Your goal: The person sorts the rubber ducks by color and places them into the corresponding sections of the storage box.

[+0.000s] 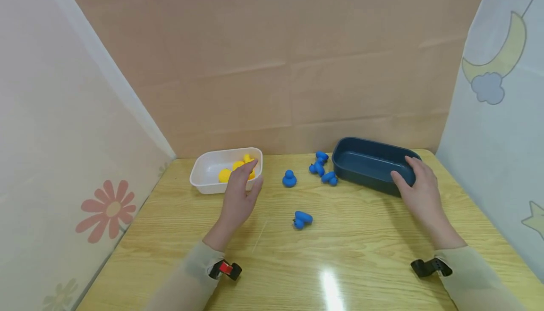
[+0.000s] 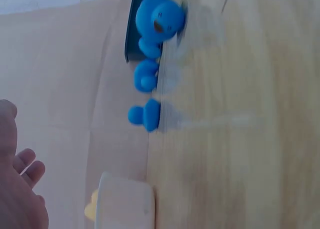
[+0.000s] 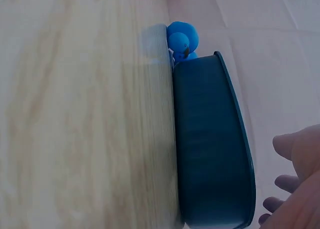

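Observation:
My left hand (image 1: 240, 193), fingers spread and holding nothing, is in front of the right end of a white plastic basin (image 1: 199, 189) in the head view, overlapping it. Several yellow toy ducks (image 1: 225, 175) lie in that basin, partly hidden by the fingers. My right hand (image 1: 418, 186), thumb and fingers apart, overlaps the right end of a dark blue basin (image 1: 361, 175), with nothing in its grasp. Between the basins are several blue toy ducks: one upright (image 1: 289, 179), a tipped one (image 1: 302, 219) nearer the front, and a group (image 1: 318, 167) beside the dark basin.
Both basins stand on a wooden table (image 1: 272, 264) near its back edge, where a brown paper backdrop (image 1: 276, 65) rises. Printed white sheets (image 1: 497, 136) flank the table on both sides. A dark band (image 1: 431, 267) goes round each wrist.

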A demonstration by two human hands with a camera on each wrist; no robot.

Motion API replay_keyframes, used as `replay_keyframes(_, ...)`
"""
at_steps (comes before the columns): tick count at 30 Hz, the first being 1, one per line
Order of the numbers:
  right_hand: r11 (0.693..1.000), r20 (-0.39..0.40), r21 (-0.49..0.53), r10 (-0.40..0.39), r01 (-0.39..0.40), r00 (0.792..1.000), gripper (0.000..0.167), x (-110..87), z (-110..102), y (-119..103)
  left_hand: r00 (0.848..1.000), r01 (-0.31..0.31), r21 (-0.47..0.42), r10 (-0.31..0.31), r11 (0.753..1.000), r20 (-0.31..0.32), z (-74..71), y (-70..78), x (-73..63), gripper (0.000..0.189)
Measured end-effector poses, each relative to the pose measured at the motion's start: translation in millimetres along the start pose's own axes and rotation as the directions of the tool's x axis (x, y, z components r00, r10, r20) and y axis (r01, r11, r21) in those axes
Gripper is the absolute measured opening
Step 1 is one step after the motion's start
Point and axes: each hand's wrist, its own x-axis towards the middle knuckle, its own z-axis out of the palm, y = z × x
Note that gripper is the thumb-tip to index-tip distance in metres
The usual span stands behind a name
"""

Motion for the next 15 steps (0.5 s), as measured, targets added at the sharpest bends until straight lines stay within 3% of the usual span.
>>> replay_keyframes(8, 0.997, 0.022, 0.043, 0.067, -0.068, 0.998, 0.081, 2.0, -2.1, 13.5, 0.986, 0.024, -0.035, -0.018, 0.999, 0.164, 19.2, 32.0, -13.8, 0.056)
replay_keyframes(15, 0.986, 0.068, 0.082, 0.140, -0.146, 0.988, 0.089, 3.3, -5.9, 17.2, 0.950, 0.027, -0.045, -0.011, 0.999, 0.313, 33.2, 46.4, -20.7, 0.062)
